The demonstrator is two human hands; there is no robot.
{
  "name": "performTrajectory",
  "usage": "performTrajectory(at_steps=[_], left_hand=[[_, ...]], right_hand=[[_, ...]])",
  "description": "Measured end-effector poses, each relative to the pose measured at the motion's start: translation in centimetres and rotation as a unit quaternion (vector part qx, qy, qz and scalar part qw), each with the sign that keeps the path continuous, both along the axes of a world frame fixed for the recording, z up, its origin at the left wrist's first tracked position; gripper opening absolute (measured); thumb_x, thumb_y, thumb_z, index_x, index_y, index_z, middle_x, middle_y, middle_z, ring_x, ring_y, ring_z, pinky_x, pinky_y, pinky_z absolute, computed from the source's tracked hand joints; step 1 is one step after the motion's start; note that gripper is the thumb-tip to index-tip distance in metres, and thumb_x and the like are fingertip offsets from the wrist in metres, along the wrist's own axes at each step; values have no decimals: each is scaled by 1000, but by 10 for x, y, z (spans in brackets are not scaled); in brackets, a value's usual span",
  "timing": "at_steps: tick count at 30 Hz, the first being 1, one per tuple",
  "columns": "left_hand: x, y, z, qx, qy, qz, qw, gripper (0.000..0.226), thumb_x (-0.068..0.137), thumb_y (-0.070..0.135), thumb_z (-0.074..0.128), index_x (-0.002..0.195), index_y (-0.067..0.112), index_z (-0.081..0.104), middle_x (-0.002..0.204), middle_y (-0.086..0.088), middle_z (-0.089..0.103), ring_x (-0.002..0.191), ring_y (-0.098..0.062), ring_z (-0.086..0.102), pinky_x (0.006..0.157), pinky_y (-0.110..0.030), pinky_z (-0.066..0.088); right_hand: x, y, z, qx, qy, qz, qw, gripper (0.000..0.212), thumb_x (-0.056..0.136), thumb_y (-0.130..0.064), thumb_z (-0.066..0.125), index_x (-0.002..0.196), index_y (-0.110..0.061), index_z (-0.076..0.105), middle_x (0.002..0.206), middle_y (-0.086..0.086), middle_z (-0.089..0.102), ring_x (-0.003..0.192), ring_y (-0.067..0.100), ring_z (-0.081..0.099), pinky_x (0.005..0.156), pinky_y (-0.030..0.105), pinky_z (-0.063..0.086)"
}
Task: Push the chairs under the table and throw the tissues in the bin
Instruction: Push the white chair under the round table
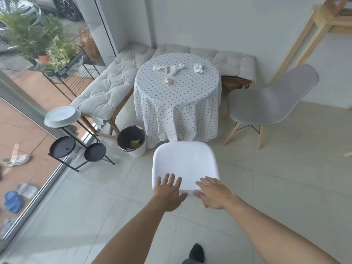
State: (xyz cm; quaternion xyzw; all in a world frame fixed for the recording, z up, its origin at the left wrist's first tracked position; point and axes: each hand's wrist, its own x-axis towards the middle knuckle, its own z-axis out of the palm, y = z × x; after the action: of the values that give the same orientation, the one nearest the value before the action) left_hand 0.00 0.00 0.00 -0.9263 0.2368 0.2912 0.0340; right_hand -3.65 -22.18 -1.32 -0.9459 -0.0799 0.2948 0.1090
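Both hands flat, fingers spread, gripping nothing: left hand (pixel 169 191) and right hand (pixel 213 193) rest on the near edge of the white chair (pixel 184 161) facing the round table (pixel 177 103). Crumpled tissues (pixel 171 68) lie on top; bin (pixel 131 141) beside table; grey chair (pixel 266 100) to the right. No legible writing.

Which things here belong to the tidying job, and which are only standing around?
For the job: white chair, grey chair, table, tissues, bin, left hand, right hand.

Not part of it: cushioned bench, black plant stand, potted plants, shoes.
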Motion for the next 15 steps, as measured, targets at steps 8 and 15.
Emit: performTrajectory(at_steps=[8, 15], left_hand=[[-15, -10, -23, -22, -47, -22, 998, 60, 107, 59, 18, 147, 17, 35, 141, -11, 55, 130, -37, 49, 111, -54, 32], [-27, -12, -38, -54, -129, -5, 990, 58, 107, 56, 15, 132, 16, 49, 118, -11, 61, 109, -38, 53, 111, -54, 33]], right_hand=[[-4, -2, -20, 1, -28, 54, 998, 57, 107, -57, 19, 145, -20, 40, 145, 3, 53, 133, 28, 43, 115, 45, 27], [-6, 2, -36, -7, -128, 65, 990, 51, 107, -52, 15, 130, -22, 48, 121, -1, 59, 105, 28, 50, 97, 42, 38]])
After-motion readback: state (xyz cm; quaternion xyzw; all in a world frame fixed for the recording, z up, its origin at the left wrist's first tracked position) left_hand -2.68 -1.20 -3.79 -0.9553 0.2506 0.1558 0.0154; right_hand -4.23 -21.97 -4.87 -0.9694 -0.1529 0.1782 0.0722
